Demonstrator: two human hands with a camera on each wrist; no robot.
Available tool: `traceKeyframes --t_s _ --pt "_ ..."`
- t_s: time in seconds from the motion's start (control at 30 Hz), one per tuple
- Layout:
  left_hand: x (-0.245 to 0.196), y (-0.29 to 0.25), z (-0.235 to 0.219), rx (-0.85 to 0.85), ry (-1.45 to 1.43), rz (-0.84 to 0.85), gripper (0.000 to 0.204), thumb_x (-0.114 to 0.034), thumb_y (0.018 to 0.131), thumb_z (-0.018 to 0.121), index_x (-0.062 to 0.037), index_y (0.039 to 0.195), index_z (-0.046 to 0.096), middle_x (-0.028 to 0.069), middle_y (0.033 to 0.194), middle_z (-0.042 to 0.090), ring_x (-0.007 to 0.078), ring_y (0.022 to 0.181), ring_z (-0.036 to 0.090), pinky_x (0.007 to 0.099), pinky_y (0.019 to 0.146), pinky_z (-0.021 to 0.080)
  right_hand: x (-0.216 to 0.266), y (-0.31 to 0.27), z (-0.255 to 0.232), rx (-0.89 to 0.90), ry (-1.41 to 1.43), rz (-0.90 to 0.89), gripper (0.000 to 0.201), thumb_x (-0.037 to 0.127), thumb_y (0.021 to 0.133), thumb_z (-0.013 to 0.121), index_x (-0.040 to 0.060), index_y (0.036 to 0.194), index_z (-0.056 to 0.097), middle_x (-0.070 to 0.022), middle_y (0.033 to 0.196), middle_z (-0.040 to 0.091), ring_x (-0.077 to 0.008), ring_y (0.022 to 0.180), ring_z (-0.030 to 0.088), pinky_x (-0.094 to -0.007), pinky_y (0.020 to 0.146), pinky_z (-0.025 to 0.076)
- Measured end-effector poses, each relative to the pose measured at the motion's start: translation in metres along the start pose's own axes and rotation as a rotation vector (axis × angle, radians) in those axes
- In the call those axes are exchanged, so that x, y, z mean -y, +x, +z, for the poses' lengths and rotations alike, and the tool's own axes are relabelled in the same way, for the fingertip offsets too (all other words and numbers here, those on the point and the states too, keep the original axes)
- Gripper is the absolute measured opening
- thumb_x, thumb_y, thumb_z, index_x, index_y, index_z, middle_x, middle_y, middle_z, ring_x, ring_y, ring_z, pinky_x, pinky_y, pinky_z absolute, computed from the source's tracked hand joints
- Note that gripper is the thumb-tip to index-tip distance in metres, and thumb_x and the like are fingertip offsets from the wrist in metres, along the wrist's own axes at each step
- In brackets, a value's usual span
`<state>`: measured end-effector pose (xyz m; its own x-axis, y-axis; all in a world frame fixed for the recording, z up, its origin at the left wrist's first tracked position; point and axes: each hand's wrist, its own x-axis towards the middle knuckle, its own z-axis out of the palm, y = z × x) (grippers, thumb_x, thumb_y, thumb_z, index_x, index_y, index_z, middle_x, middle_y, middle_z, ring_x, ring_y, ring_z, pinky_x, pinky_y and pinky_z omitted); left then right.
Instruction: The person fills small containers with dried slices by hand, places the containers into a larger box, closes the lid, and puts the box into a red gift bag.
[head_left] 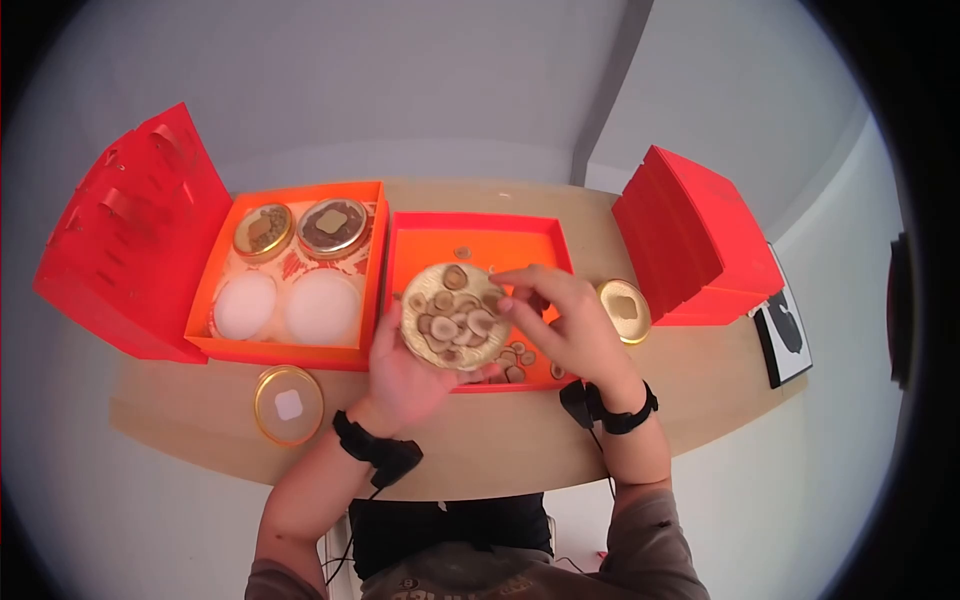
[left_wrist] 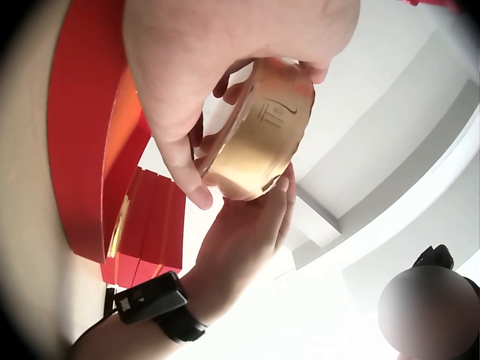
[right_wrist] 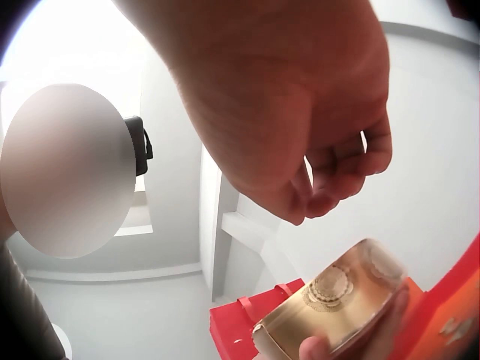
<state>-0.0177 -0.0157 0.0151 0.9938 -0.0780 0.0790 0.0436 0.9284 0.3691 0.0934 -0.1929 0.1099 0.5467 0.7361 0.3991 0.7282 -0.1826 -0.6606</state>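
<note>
The left hand (head_left: 408, 385), curled round the tin (left_wrist: 259, 146), should hold it level below the right hand (head_left: 575, 325), fingers bent, pinch unclear

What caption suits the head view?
Left hand holds a gold tub of slices, right hand near its rim.

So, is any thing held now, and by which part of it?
The left hand grips the round gold container by its outer side wall. The right hand is near the rim; whether its fingertips pinch anything cannot be told.

Room beyond jar (head_left: 411, 330), box wall (head_left: 374, 275) left
</note>
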Motion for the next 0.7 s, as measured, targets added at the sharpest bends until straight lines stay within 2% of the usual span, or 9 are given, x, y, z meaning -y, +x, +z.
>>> traceKeyframes --t_s 0.13,0.17,0.2,0.27,0.3,0.37,0.5,0.57,0.7 --pt "-0.013 0.001 -0.006 0.009 -0.01 0.121 0.074 -0.065 0.101 0.034 -0.0152 0.156 0.034 0.0112 0.157 0.042 0.0346 0.142 0.043 0.064 0.106 0.044 -0.019 0.003 -0.007 -0.07 -0.013 0.073 0.022 0.013 0.095 0.068 0.0025 0.114 0.07 -0.0045 0.072 0.06 -0.0148 0.063 0.056 -0.0302 0.06 0.047" --pt "-0.015 0.001 -0.005 -0.014 -0.016 0.138 0.073 -0.064 0.102 0.034 -0.0143 0.155 0.035 0.0113 0.157 0.042 0.0341 0.141 0.044 0.0631 0.105 0.044 -0.028 0.002 -0.009 -0.007 -0.055 0.101 0.027 0.014 0.094 0.069 0.0034 0.119 0.069 -0.0075 0.083 0.064 -0.0175 0.067 0.06 -0.0319 0.061 0.049" --pt "-0.015 0.001 -0.006 -0.011 -0.024 0.13 0.073 -0.064 0.102 0.034 -0.0143 0.155 0.035 0.0113 0.157 0.042 0.0341 0.141 0.044 0.0631 0.105 0.044 -0.037 0.0 -0.01 -0.009 -0.063 0.109 0.027 0.014 0.094 0.069 0.0034 0.119 0.069 -0.0075 0.083 0.064 -0.0175 0.067 0.06 -0.0319 0.061 0.049" --pt "-0.017 0.001 -0.01 -0.036 -0.007 0.154 0.072 -0.063 0.102 0.035 -0.0146 0.155 0.036 0.0111 0.157 0.042 0.0333 0.141 0.044 0.0627 0.106 0.043 -0.045 -0.003 -0.008 0.243 -0.212 0.256 0.036 0.012 0.092 0.071 0.0041 0.127 0.065 -0.0097 0.103 0.065 -0.019 0.082 0.065 -0.0314 0.072 0.054" --pt "-0.017 0.002 -0.011 -0.024 -0.013 0.142 0.071 -0.063 0.102 0.036 -0.0156 0.155 0.036 0.0109 0.158 0.041 0.0323 0.142 0.043 0.0619 0.107 0.043 -0.045 -0.006 -0.007 0.243 -0.215 0.258 0.036 0.012 0.092 0.071 0.0041 0.127 0.065 -0.0097 0.103 0.065 -0.019 0.082 0.065 -0.0314 0.072 0.054" --pt "-0.018 0.003 -0.012 -0.005 -0.042 0.14 0.071 -0.063 0.102 0.036 -0.0159 0.155 0.036 0.0107 0.158 0.041 0.032 0.143 0.043 0.062 0.108 0.042 -0.04 -0.006 -0.002 0.564 -0.246 0.579 0.048 0.017 0.089 0.074 0.0064 0.134 0.06 -0.0154 0.122 0.061 -0.0272 0.095 0.068 -0.038 0.083 0.056" --pt "-0.019 0.002 -0.011 0.009 -0.07 0.14 0.071 -0.062 0.101 0.038 -0.0163 0.156 0.036 0.0101 0.159 0.039 0.0318 0.144 0.041 0.0633 0.111 0.039 -0.067 -0.017 0.022 0.67 -0.334 0.407 0.062 0.029 0.088 0.073 0.014 0.145 0.054 -0.0171 0.129 0.057 -0.0317 0.104 0.067 -0.0405 0.093 0.055" --pt "-0.019 0.002 -0.012 -0.007 -0.072 0.144 0.071 -0.062 0.101 0.038 -0.0163 0.156 0.036 0.01 0.159 0.039 0.0318 0.144 0.04 0.0639 0.111 0.038 -0.062 -0.015 0.033 0.699 -0.377 0.355 0.058 0.032 0.086 0.075 0.0148 0.14 0.059 -0.0177 0.129 0.058 -0.0342 0.113 0.064 -0.0409 0.098 0.052" --pt "-0.02 0.002 -0.009 -0.037 -0.056 0.14 0.073 -0.065 0.1 0.037 -0.0175 0.156 0.036 0.0099 0.161 0.037 0.0341 0.146 0.038 0.0636 0.114 0.033 -0.065 -0.014 0.048 0.711 -0.348 0.289 0.048 0.029 0.085 0.075 0.0123 0.129 0.064 -0.0179 0.128 0.059 -0.035 0.112 0.064 -0.0412 0.095 0.053"
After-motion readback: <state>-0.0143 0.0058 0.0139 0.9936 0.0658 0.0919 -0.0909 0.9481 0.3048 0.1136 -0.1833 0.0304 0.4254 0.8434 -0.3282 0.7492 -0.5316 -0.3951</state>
